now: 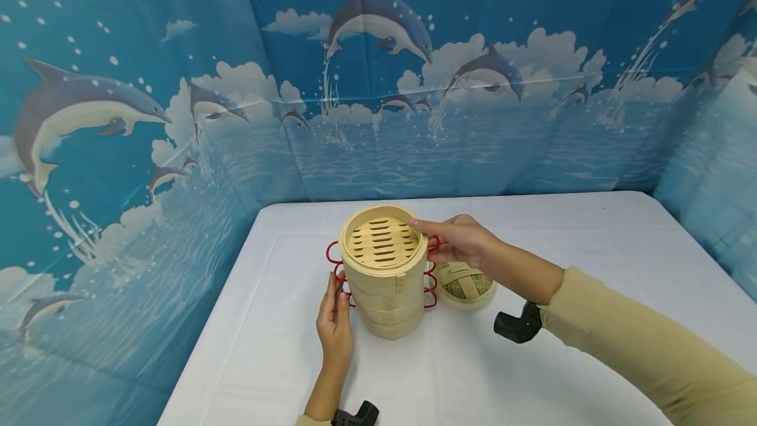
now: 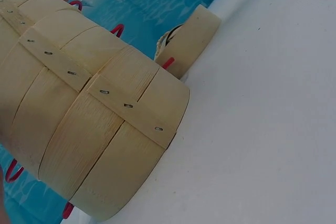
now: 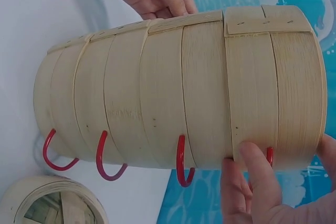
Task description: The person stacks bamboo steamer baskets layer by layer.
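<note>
A tall stack of several round bamboo steamer baskets (image 1: pixel 387 307) stands upright on the table, with red loop handles (image 3: pixel 107 163) down its sides. The top steamer basket (image 1: pixel 381 242) has a slatted base seen from above. My right hand (image 1: pixel 461 238) grips this top basket at its right side, thumb on the rim and fingers near the red handle; the right wrist view shows the fingers (image 3: pixel 257 177) against its wall. At the stack's left side, my left hand (image 1: pixel 335 327) touches the lower tiers with fingers fairly straight, partly hidden by the handles.
A woven bamboo lid (image 1: pixel 464 281) lies just behind and right of the stack, partly behind the right hand. The white cloth-covered table (image 1: pixel 266 354) extends around it. A blue dolphin-print curtain (image 1: pixel 378 143) hangs behind and at both sides.
</note>
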Demonstrator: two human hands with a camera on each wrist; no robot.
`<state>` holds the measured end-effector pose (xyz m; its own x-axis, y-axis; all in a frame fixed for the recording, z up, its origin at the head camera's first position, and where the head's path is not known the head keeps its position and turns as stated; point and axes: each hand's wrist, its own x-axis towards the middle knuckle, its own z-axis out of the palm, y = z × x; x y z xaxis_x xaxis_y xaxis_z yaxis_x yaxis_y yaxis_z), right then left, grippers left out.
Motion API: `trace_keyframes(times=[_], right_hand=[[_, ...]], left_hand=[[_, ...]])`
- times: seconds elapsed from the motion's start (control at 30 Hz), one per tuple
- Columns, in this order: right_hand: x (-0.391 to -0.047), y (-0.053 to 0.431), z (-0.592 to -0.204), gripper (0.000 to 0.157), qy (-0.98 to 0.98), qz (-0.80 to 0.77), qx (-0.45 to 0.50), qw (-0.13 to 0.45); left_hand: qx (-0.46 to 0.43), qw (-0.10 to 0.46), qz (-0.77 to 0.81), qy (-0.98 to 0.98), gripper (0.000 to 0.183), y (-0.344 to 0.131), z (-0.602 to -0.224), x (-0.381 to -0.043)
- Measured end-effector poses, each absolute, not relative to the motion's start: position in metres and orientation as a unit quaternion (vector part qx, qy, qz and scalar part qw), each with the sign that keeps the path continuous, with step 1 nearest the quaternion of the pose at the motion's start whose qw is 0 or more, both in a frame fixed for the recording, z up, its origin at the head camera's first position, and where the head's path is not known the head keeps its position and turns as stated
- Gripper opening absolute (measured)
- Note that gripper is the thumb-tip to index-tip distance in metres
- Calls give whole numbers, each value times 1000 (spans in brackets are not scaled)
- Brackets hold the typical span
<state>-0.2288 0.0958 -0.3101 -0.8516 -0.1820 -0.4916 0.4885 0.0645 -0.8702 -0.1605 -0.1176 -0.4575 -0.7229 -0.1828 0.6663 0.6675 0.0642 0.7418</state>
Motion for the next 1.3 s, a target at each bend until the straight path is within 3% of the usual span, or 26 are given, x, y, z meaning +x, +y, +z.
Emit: trace_keyframes(times=[1.3], right_hand=[[-237, 92, -310, 56, 690, -667, 117, 256]], left_hand=[[-180, 325, -646, -667, 45, -118, -457, -161]])
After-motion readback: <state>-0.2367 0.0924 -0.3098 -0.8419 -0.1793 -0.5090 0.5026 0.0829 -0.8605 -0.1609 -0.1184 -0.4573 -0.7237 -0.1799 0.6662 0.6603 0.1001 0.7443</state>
